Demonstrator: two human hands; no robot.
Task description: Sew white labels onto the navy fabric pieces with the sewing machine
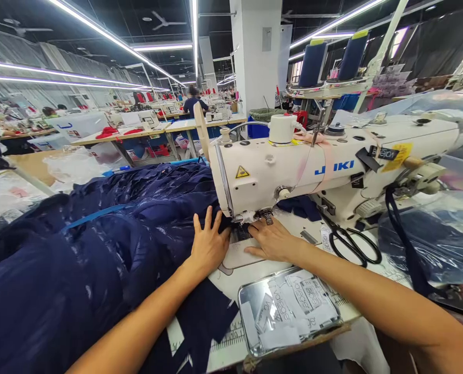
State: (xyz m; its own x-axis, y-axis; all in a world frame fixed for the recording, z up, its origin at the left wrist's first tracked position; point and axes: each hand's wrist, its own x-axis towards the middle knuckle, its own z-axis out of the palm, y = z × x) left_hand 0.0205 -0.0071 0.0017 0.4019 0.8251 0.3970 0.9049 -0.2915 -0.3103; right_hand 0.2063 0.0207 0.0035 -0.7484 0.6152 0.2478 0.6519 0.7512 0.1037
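My left hand [209, 243] lies with its fingers spread on navy fabric [165, 228], just left of the needle area of a white sewing machine [262, 171]. My right hand [274, 240] rests on the machine bed at the other side of the presser foot, palm down with the thumb apart. Some of its fingertips are partly hidden beside the needle parts. A narrow dark strip of cloth shows between the hands. The large navy pile runs from the machine to the left edge, with a blue strip [95, 216] across it.
A metal tray [242, 311] of printed labels sits at the table's front. Black scissors [354, 244] lie right of my right hand. Navy scraps [208, 311] overhang the front edge. Two thread cones [312, 63] stand behind the machine. Plastic-wrapped cloth [445, 234] lies at right. A person [193, 101] sits farther back.
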